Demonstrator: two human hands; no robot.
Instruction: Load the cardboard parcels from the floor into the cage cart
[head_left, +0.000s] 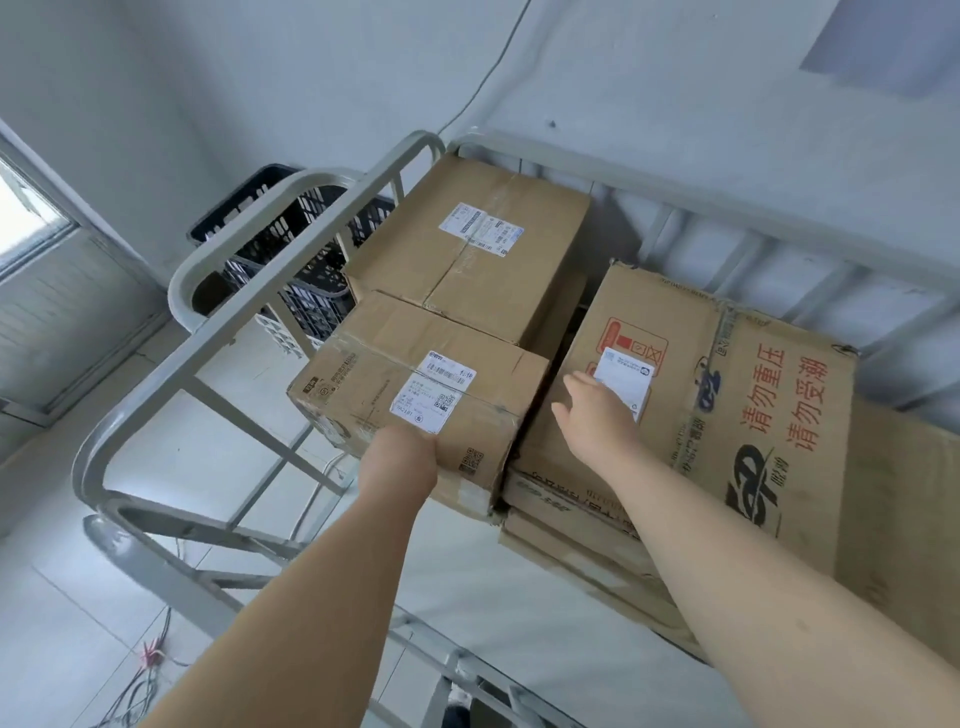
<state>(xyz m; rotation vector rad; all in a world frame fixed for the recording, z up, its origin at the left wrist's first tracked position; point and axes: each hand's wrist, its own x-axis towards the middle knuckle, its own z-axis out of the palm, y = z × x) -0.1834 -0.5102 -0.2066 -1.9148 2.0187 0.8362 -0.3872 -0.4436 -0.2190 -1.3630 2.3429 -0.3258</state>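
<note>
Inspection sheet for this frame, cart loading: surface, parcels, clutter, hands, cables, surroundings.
Surface: cage cart, grey tube rails, pale base showing in front.
Job's things: small parcel front left; taped box behind it; printed box right, on flatter cartons.
Clutter: black crate beyond the rail.
Hands: left hand grips small parcel's near edge; right hand flat on printed box, fingers straight.
Cables: loose wires on floor, lower left; one cable up the wall.
Surroundings: white walls, tiled floor, window at left.
</note>
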